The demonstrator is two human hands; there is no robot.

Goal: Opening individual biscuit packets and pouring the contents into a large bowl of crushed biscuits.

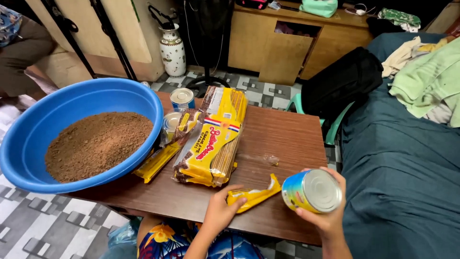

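I see my right hand (322, 217) wrapped around a round metal can with a yellow and blue label (311, 191). The can lies tipped on its side, its long way pointing up toward me, held over the right edge of the brown wooden tabletop (287, 134). My left hand (219, 208) presses its fingers down on a torn yellow wrapper (254, 194), just left of the can. 1 big yellow pack of biscuits (213, 144) lies behind, beside a blue plastic bowl of brown crumbs (81, 134).

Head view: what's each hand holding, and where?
Right hand grips a tin can around its side, from below. Left hand presses a yellow wrapper at its near end.
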